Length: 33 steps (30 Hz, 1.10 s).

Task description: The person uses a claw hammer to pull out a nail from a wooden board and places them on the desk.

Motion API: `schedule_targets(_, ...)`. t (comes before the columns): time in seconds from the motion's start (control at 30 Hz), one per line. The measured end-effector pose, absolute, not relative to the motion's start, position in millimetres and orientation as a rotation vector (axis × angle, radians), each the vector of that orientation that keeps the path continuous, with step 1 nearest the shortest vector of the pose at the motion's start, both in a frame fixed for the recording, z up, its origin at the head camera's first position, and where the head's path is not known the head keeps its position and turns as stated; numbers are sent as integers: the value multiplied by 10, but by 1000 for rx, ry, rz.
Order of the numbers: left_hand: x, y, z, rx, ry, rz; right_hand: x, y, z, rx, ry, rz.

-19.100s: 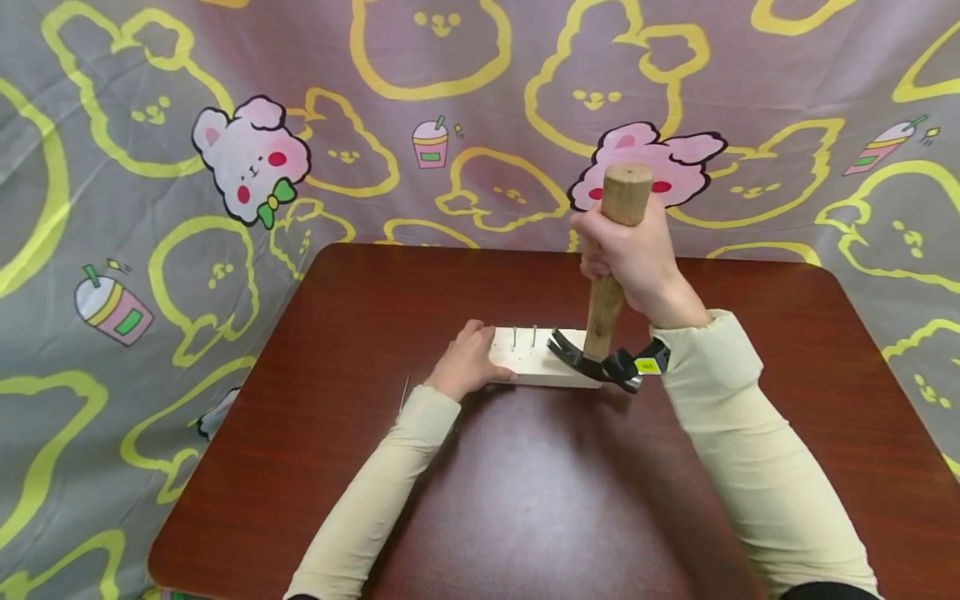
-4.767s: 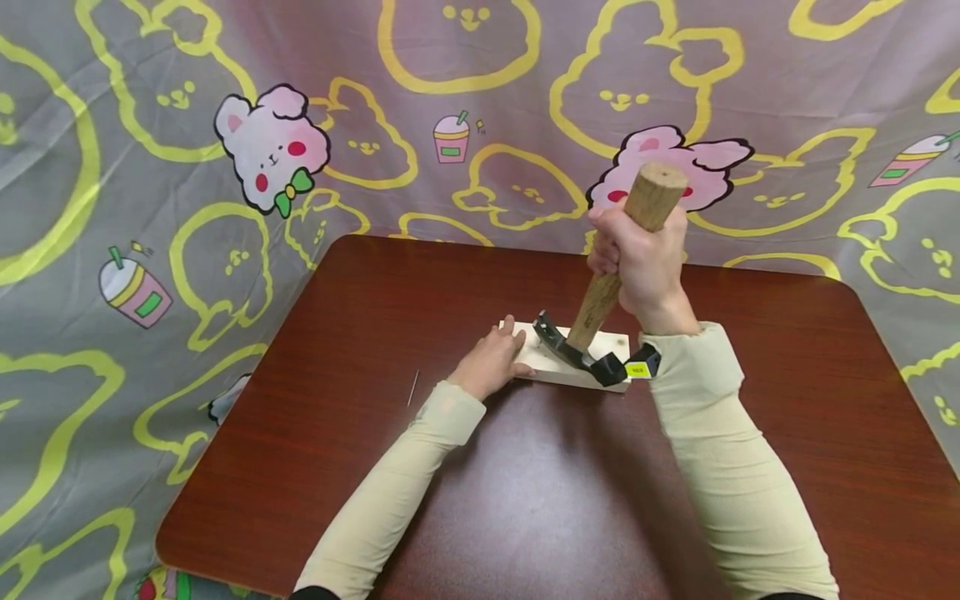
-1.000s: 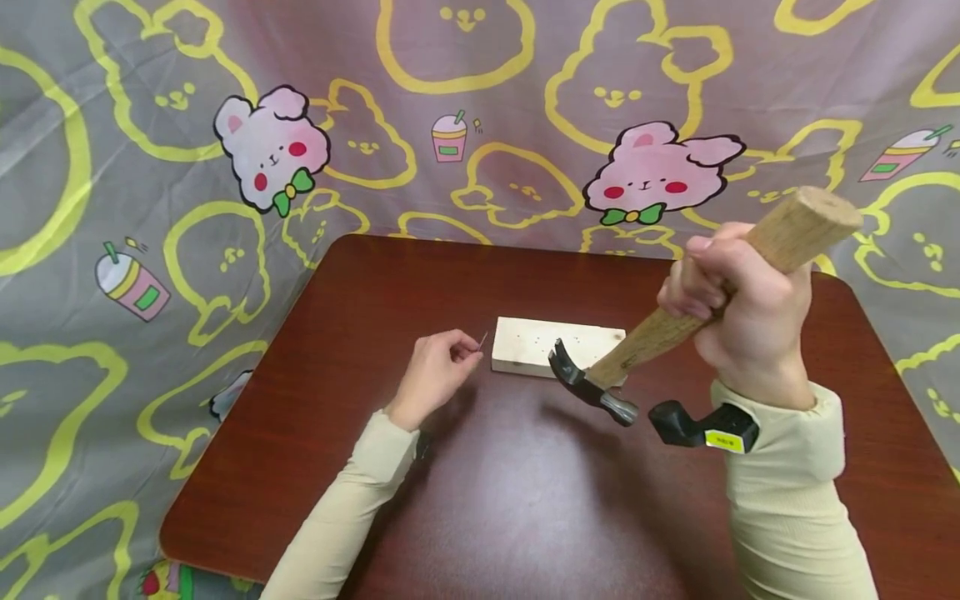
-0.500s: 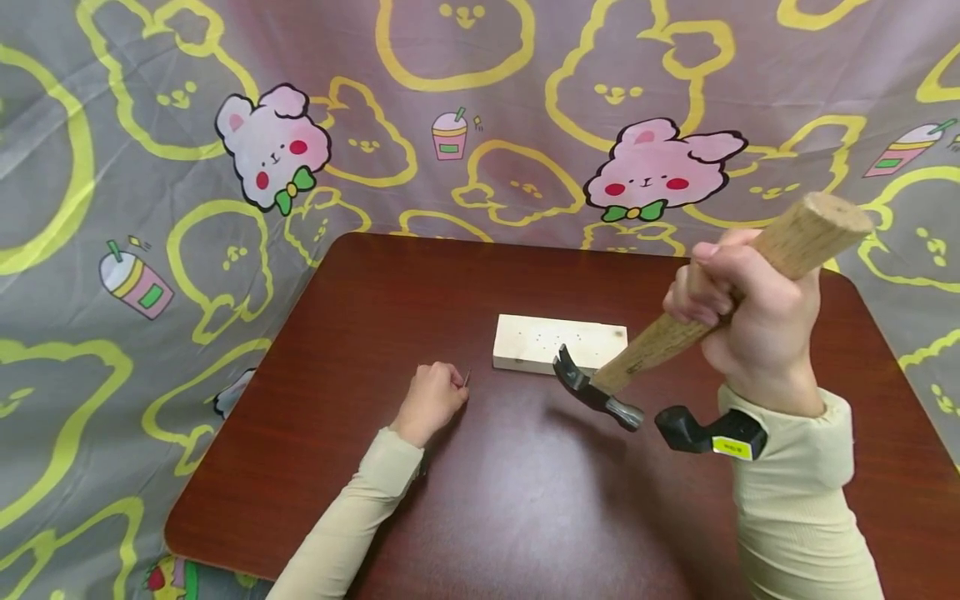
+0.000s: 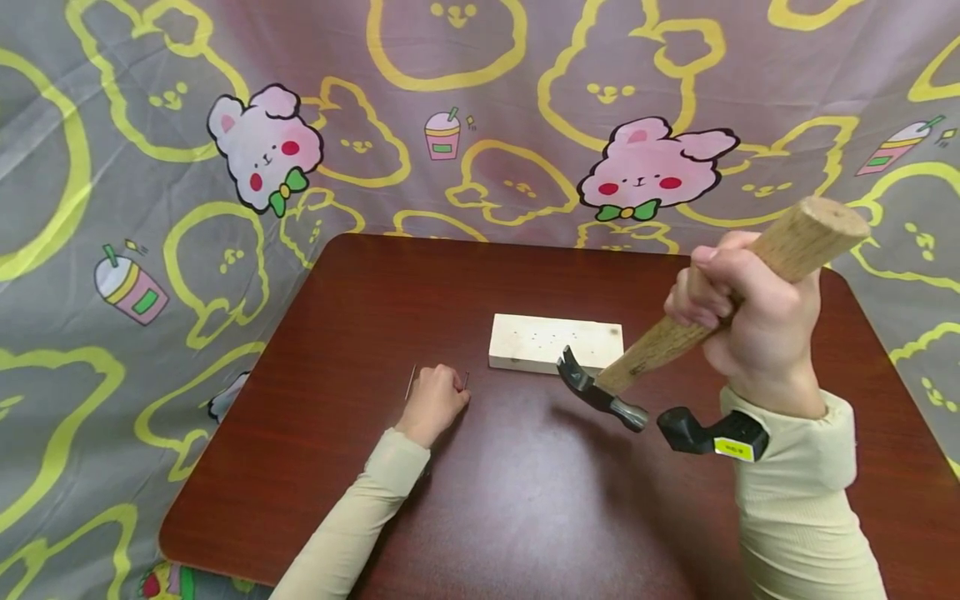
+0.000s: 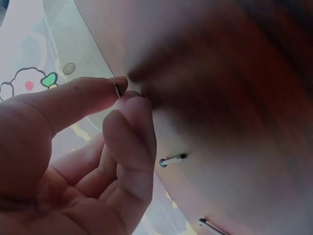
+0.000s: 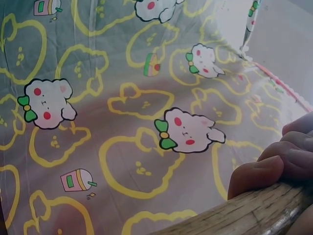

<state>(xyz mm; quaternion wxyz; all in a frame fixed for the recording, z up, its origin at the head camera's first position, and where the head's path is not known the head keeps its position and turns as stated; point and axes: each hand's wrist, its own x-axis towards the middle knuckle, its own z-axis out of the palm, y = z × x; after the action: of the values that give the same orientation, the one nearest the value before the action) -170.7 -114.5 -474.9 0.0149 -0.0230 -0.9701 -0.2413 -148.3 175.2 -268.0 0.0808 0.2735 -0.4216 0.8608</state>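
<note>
My left hand (image 5: 433,406) is low over the table, left of the wooden block (image 5: 510,363). Its thumb and fingertip pinch a nail (image 5: 466,380), whose head (image 6: 117,90) shows between them in the left wrist view. Two more nails lie nearby, one (image 6: 171,159) and another (image 6: 213,227) at the lower edge. With curled fingers, my right hand (image 5: 757,321) grips the wooden handle of a claw hammer (image 5: 660,354), raised and tilted. The hammer's head (image 5: 596,392) overlaps the block's front right edge in the head view. Several small holes dot the block's pale top.
A dark reddish-brown table (image 5: 360,292) bears everything. Patterned cloth (image 5: 517,108) hangs close behind it and along its sides. A black wrist camera (image 5: 712,435) sticks out from my right cuff.
Nails that stood in the block earlier are out of it. My left hand has left the block and moved down-left with a nail. My right hand swung the hammer away to the right.
</note>
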Motion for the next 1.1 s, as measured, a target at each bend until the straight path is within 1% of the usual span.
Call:
schedule_targets(0.67,-1719,-1085,-4740,-55,-3056,-754,-1449,1908,-2716,825,-1287,2562)
schedule_targets(1.1,-1713,-1092,-4648,-67,-3050,-707,-1445,2254,-2826,710,-1365,2629)
